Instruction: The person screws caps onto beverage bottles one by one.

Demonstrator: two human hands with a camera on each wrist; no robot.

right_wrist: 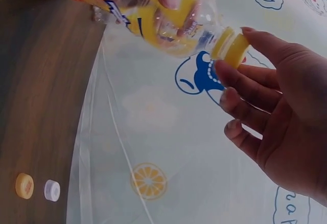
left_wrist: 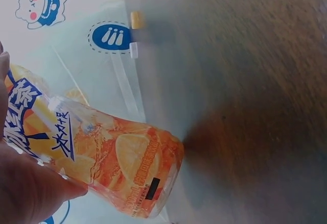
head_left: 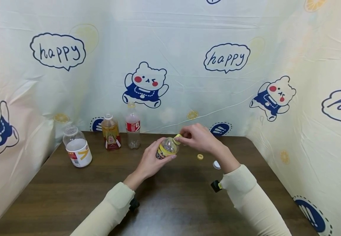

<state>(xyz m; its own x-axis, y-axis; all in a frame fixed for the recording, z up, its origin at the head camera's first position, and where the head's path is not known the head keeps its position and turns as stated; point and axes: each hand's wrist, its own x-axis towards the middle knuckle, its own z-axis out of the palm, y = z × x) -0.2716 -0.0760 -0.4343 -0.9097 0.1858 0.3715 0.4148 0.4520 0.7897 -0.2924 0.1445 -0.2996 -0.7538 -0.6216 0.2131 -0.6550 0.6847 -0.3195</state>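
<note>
My left hand [head_left: 150,161] grips a clear plastic drink bottle [head_left: 167,149] around its middle and holds it tilted above the table. In the left wrist view, the bottle's lower part [left_wrist: 122,157] shows an orange label with fruit slices. A yellow cap [right_wrist: 236,50] sits at the bottle's mouth, pinched between the thumb and fingers of my right hand [head_left: 199,137]. The right wrist view shows its other fingers [right_wrist: 245,106] loosely bent below the cap. Whether the cap's thread is engaged, I cannot tell.
At the table's back left stand an uncapped wide jar [head_left: 79,152], an amber drink bottle [head_left: 110,134] and a red-labelled bottle [head_left: 133,131]. A yellow-orange cap [head_left: 200,157] and a white lid [head_left: 216,165] lie to the right. Behind hangs a printed curtain [head_left: 176,42].
</note>
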